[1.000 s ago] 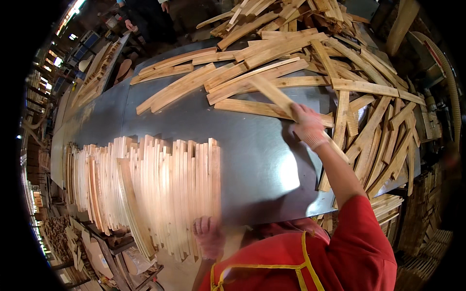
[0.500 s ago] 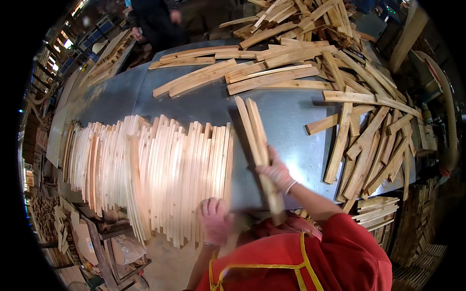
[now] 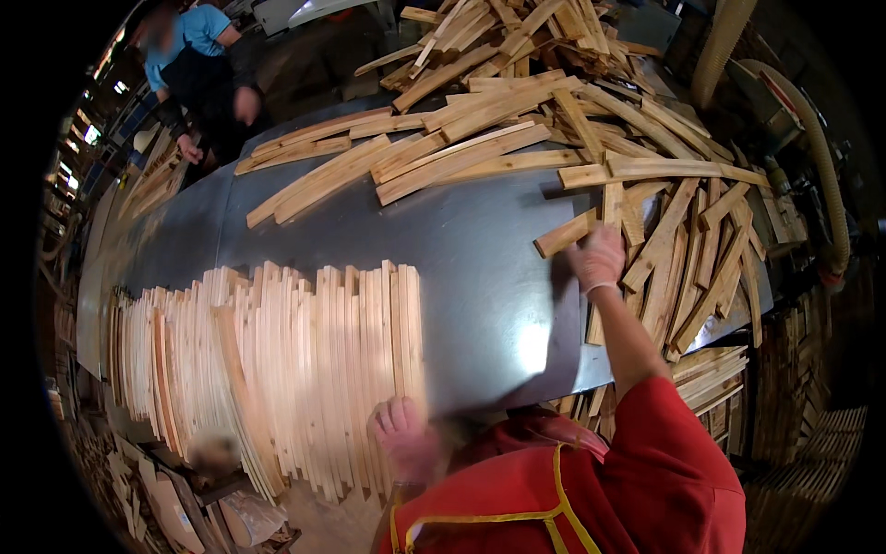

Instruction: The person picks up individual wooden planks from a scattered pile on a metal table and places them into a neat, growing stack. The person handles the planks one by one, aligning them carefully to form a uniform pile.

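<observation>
Pale wooden slats stand side by side in a long row (image 3: 305,369) on the left of the metal-topped table (image 3: 480,268). At the row's right end, my left hand (image 3: 404,439), gloved and a little blurred, rests its slightly parted fingers against the near ends of the slats. My right hand (image 3: 598,258), also gloved, reaches to the near left side of a loose pile of slats (image 3: 664,245). Its fingers close round a wooden slat (image 3: 595,325) that points toward me; the hand hides part of that slat. Another slat (image 3: 559,236) lies close by its fingertips.
More loose slats (image 3: 461,166) lie across the far side, heaped high (image 3: 526,37) at the back. A person (image 3: 208,74) in a blue top stands beyond the table's far left. Stacked slats (image 3: 711,383) sit below the right edge. A ribbed hose (image 3: 835,203) hangs at right.
The two slats from my right hand now stand at the row's right end. That hand has moved right and away to the pile. The view has shifted, bringing more of the person in.
</observation>
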Available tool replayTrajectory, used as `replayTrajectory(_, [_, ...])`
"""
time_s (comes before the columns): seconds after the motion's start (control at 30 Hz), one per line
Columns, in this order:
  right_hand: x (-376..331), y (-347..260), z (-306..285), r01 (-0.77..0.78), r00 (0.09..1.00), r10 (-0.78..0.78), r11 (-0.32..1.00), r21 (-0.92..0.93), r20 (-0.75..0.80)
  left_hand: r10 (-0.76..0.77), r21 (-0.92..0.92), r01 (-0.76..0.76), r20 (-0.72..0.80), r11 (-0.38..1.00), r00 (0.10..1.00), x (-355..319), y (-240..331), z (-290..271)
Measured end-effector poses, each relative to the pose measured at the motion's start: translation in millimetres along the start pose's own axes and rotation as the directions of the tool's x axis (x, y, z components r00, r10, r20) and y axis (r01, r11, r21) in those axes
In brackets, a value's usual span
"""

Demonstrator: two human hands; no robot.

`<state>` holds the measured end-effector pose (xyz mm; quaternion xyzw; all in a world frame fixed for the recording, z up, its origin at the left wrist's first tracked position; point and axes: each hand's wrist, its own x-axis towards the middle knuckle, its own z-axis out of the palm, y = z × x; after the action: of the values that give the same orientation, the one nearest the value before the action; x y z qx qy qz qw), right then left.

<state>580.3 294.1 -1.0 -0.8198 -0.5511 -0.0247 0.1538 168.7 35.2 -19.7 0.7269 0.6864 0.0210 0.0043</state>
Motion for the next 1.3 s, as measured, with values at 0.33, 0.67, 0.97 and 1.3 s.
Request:
replayTrajectory(0.33, [-3, 27, -23, 0.043, 0.902, -0.099, 0.989, 0.142, 0.42, 0.018, 0.008, -0.018, -0.051, 1.0, 0.999, 12, 16, 5])
replayTrajectory(0.67, [189, 96, 8, 0.668, 0.688, -0.517, 0.726, -0.164, 0.51, 0.24, -0.407, -0.138, 0.212, 0.903, 0.947, 140, 152, -11])
replayTrajectory(0.97, [105, -48, -102, -0.008, 0.596, -0.455, 0.82, 0.572, 0.662, -0.004, -0.618, 0.303, 0.436, 0.725, 0.9, 77, 105, 11])
replayTrajectory(1.3, [-146, -109, 98, -0.878, 0.414, -0.36, 0.085, 0.471, 0.836, -0.26, -0.655, 0.636, 0.584, 0.407, 0.769, -48, 59, -31])
